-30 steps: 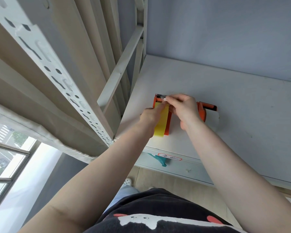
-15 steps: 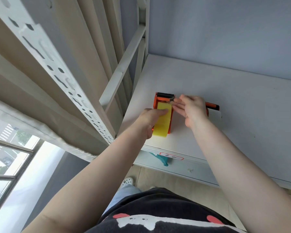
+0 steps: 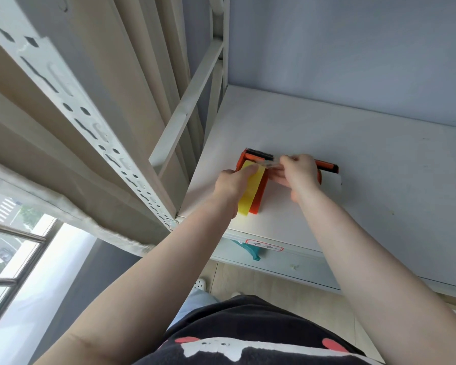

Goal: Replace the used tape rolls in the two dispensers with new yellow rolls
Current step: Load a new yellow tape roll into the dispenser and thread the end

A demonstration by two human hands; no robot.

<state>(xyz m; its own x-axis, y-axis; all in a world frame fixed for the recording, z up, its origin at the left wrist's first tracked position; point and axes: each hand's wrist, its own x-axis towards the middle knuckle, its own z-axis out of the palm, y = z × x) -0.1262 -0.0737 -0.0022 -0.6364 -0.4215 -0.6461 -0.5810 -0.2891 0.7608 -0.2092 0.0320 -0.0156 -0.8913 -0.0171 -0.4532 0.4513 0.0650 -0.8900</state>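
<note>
Your forearms are bare right up to where they leave view, with no sleeve, watch or ring showing on your left hand (image 3: 233,180) or right hand (image 3: 299,175). You wear a black top (image 3: 248,335) printed with white and red shapes, light blue trousers (image 3: 195,301) and a white perforated shoe (image 3: 200,284).

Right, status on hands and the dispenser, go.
Left hand grips the yellow roll in the orange dispenser. Right hand pinches a clear strip by the cutter. Nothing in the way on the shelf.
</note>
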